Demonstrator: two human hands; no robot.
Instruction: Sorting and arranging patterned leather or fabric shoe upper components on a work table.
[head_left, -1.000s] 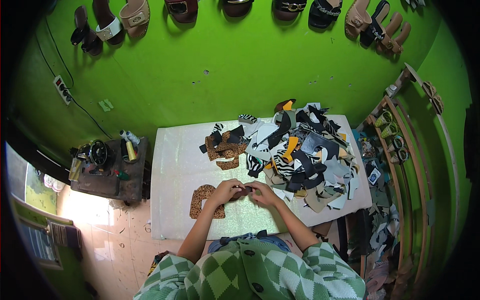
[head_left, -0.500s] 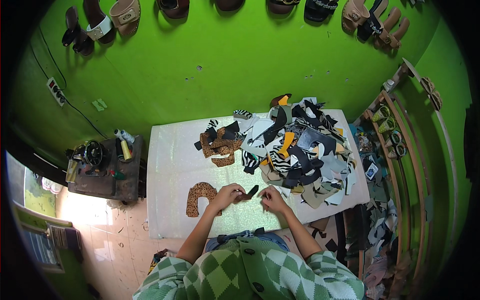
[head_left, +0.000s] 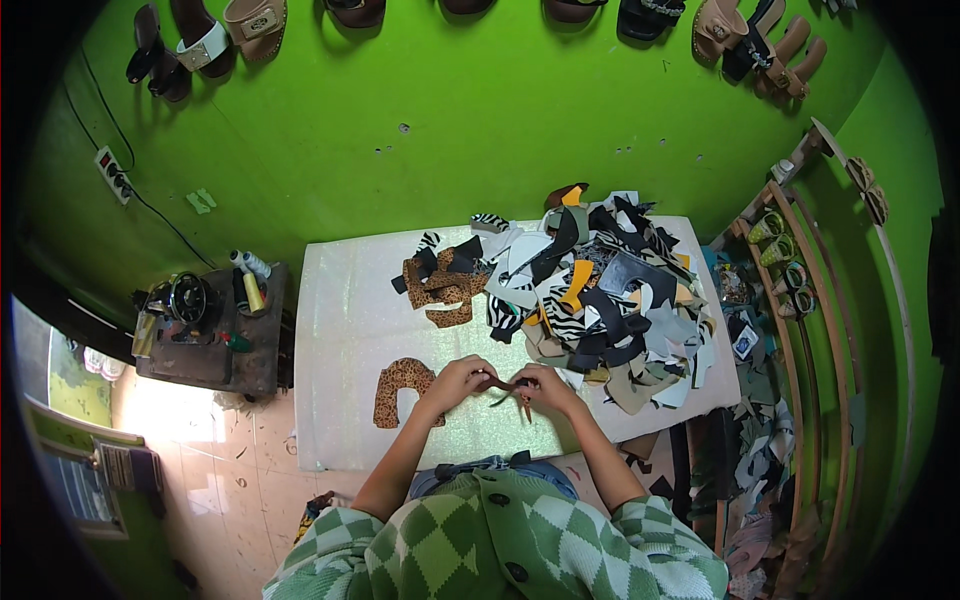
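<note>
A thin dark-brown leather strip (head_left: 503, 386) is pinched between the left hand (head_left: 458, 382) and the right hand (head_left: 543, 387), low over the white glittery bench (head_left: 345, 330). A leopard-print U-shaped cutout (head_left: 397, 388) is seen lying flat just left; a heap of mixed leather offcuts (head_left: 590, 290) is piled behind.

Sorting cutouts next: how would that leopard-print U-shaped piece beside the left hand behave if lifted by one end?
The leopard-print piece lies flat and thin on the white table, so it is probably light and would likely droop. Its arms are narrow, so they may flex or twist.
</note>
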